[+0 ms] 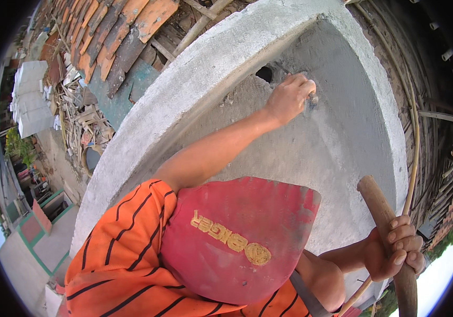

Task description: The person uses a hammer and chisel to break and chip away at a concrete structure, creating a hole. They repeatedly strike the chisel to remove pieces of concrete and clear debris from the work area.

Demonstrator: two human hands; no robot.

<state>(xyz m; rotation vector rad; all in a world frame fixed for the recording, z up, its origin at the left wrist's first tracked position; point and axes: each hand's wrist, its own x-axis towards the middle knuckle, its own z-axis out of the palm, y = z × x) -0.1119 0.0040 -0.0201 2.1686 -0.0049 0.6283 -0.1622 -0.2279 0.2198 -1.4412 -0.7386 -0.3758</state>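
Observation:
My left hand (291, 98) is closed around a metal rod (313, 99), whose rounded grey end shows below the fist. A thin dark end of it appears beyond my fingers; its exact tip is hard to make out. Right beside it, a dark round hole (264, 74) opens in the grey concrete (269, 153) of a walled, basin-like form, near its far corner. At the lower right, my right hand (402, 247) grips a thick wooden handle (377, 201) outside the grey wall. The handle's lower end runs out of the picture.
A thick pale rim (168, 95) borders the concrete form. Clay roof tiles (115, 26) lie beyond it at upper left. Poles and sticks (437, 105) line the right. My red cap (237, 238) and orange striped sleeve (126, 227) cover the lower middle.

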